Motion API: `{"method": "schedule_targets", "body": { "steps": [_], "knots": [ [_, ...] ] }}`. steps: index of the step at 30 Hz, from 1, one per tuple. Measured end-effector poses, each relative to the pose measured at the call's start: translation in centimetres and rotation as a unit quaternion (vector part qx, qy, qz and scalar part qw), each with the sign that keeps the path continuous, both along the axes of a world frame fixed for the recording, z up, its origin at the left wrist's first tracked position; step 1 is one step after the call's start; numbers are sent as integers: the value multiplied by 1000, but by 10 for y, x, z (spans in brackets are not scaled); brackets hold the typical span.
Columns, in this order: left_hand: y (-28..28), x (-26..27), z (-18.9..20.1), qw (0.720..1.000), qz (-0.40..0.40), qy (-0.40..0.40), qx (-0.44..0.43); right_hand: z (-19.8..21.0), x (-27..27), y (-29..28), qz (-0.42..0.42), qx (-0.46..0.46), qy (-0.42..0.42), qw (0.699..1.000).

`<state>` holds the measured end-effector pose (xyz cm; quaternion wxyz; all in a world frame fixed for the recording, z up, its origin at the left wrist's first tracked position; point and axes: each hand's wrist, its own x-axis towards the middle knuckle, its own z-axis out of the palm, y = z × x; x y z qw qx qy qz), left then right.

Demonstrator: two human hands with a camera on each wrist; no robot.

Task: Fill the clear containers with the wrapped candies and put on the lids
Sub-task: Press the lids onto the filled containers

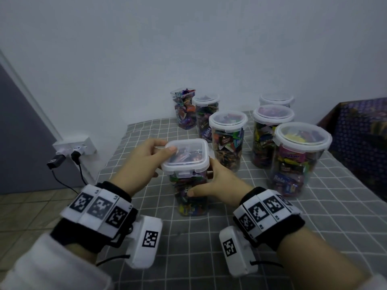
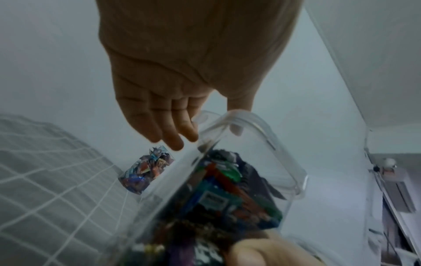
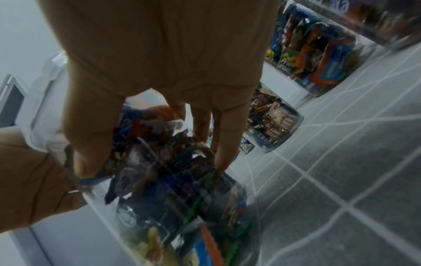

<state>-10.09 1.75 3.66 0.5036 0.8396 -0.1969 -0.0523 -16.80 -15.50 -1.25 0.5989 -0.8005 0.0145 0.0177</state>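
Your wrist bands (image 1: pixel 98 206) are sitting nearest in the head view; beyond them your left hand (image 1: pixel 142 162) is pinching the square lid (image 1: pixel 185 155), thumb on top, while your right hand (image 1: pixel 217 183) is wrapping the square container (image 1: pixel 191 197) of wrapped candies on the grey checked cloth (image 1: pixel 314 227). Five lidded round jars (image 1: pixel 227 139) (plus one unlidded container (image 1: pixel 184 109)) are standing behind.

Left wrist view: your fingers (image 2: pixel 173 133) are curling onto the lid's far edge (image 2: pixel 250 144), thumb pressing above.

Right wrist view: your fingers (image 3: pixel 225 136) and thumb (image 3: pixel 91 144) are gripping the container's wall (image 3: pixel 173 189).
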Motion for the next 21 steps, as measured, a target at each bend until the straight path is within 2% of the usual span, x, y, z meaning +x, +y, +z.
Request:
{"method": "schedule_targets", "body": {
  "steps": [5,7,12,14,16,18,21],
  "knots": [
    [-6,-6,-9,996,49,-25,-64,4,-3,0,16,-20,-9,1000],
    [-5,-8,-13,995,64,-28,-78,11,-6,-4,24,10,-32,999],
    [-7,-8,-22,986,106,-15,-124,42,6,-9,-78,37,-55,995],
    [-9,-9,-22,985,117,-27,-127,58,9,-4,-77,-29,-83,993],
    [-8,-10,-22,984,119,-42,-125,71,14,1,-53,-154,-107,981],
    [-5,-10,-23,983,121,-58,-123,78,25,3,-30,-255,-84,963],
    [-3,-9,-25,981,134,-84,-110,82,39,5,-4,-327,-41,944]
  ]
}}
